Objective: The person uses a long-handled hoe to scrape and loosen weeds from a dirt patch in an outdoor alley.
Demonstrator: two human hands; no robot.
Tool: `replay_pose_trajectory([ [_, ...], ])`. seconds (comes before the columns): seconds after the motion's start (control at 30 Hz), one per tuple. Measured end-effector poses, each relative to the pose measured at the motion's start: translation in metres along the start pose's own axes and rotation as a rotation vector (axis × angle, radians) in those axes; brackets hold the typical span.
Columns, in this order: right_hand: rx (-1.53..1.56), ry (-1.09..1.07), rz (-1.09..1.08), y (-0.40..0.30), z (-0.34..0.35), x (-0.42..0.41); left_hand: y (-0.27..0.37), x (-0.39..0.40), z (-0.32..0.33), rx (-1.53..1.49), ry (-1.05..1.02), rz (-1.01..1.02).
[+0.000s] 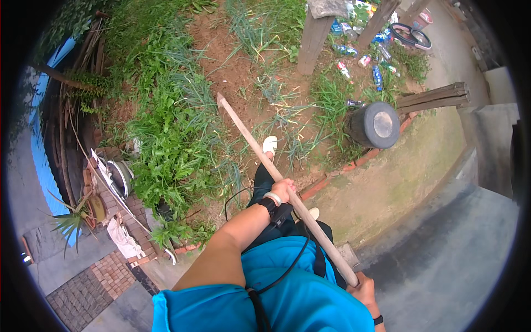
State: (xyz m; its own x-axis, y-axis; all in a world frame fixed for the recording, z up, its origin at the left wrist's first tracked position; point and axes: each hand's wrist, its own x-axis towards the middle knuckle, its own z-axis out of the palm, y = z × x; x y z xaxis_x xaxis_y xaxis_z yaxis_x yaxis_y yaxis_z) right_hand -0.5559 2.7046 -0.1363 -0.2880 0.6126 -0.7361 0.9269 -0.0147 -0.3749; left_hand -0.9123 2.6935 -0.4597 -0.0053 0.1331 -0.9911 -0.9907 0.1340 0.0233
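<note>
A long wooden tool handle [254, 143] runs diagonally from the garden bed to my right hip. My left hand [284, 189] is wrapped around its middle, with a pale bangle and a black strap at the wrist. At the near end, my right hand [361, 286] grips the butt beside my blue shirt. The far end of the handle reaches bare brown soil [219, 54] between rows of green onions [182, 89]; any blade there cannot be made out. One foot in a pale shoe [270, 144] stands in the bed under the handle.
Leafy green plants [155, 174] fill the bed's left side. To the right stand a dark upturned bucket [375, 125], wooden posts [315, 43] and scattered plastic bottles [377, 78]. Red brick edging [350, 166] borders the bed beside a concrete path [431, 232].
</note>
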Motion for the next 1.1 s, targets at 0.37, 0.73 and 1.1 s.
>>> replay_pose_trajectory([
  [0.37, 0.064, -0.014, -0.016, 0.021, 0.007, -0.009, -0.015, -0.007, -0.004, 0.039, -0.012, -0.009],
  [0.73, 0.275, 0.074, 0.046, 0.031, 0.044, -0.018, -0.012, -0.003, -0.013, 0.073, 0.021, 0.043],
  [1.1, 0.042, 0.064, 0.057, -0.037, 0.011, -0.022, -0.009, -0.004, -0.015, 0.001, -0.121, -0.005],
])
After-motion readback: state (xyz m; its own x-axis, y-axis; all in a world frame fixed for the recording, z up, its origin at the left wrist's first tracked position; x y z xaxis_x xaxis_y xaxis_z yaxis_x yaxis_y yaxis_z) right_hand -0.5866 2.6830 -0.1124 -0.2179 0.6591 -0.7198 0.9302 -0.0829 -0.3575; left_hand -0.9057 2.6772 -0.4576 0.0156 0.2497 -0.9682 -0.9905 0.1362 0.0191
